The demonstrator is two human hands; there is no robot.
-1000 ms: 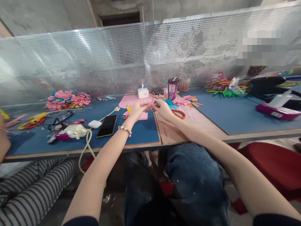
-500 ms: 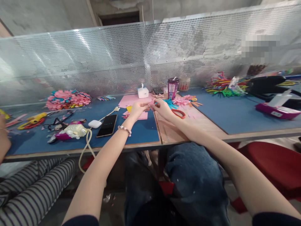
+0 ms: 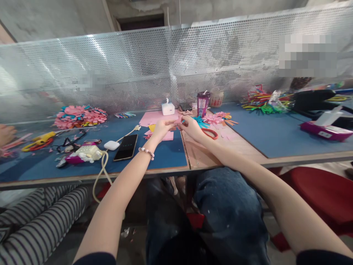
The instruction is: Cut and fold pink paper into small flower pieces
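Note:
My left hand (image 3: 160, 128) and my right hand (image 3: 191, 127) meet above the blue table top (image 3: 165, 156), fingers pinched on a small pink paper piece (image 3: 177, 120) held between them. Pink paper sheets (image 3: 154, 118) lie flat on the table just behind my hands. Red-handled scissors (image 3: 209, 133) rest on the table right beside my right wrist. A bead bracelet (image 3: 146, 152) circles my left wrist.
A black phone (image 3: 126, 147), a white earbud case (image 3: 111, 145) and a cable lie at the left. Paper flowers (image 3: 79, 115) sit far left, a purple cup (image 3: 202, 103) and white box (image 3: 167, 108) behind. Another person's hand (image 3: 7, 133) and striped legs (image 3: 35, 217) are at the left. A perforated metal screen backs the table.
My hands have barely moved and keep the pink paper piece pinched. The other person's hand at the far left has risen and moved further over the table.

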